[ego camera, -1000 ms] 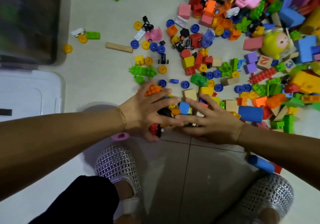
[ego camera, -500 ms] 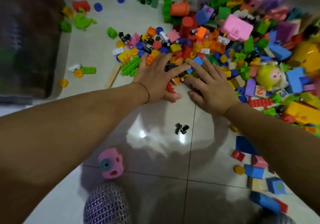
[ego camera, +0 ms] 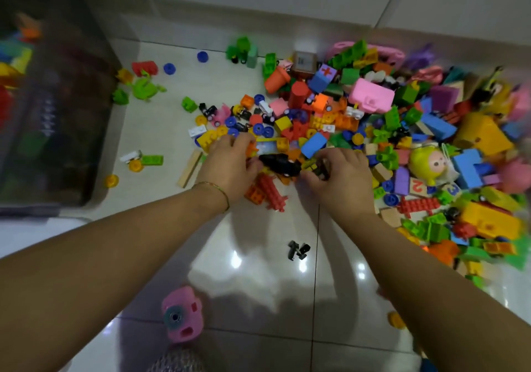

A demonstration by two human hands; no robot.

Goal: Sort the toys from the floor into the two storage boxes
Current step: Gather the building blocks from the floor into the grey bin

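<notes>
Between the two hands, on the floor (ego camera: 161, 124), lies a black toy (ego camera: 278, 163). Its long way goes left to right. The left hand (ego camera: 230, 167) curls on its left end. The right hand (ego camera: 339, 177) is curled too and pinches a small dark piece (ego camera: 318, 169) by its right end. Both hands are just as near. The toy pile (ego camera: 402, 130) spreads to the floor's right edge. The dark storage box (ego camera: 57, 141) stands at the left edge, so the carry likely goes left.
</notes>
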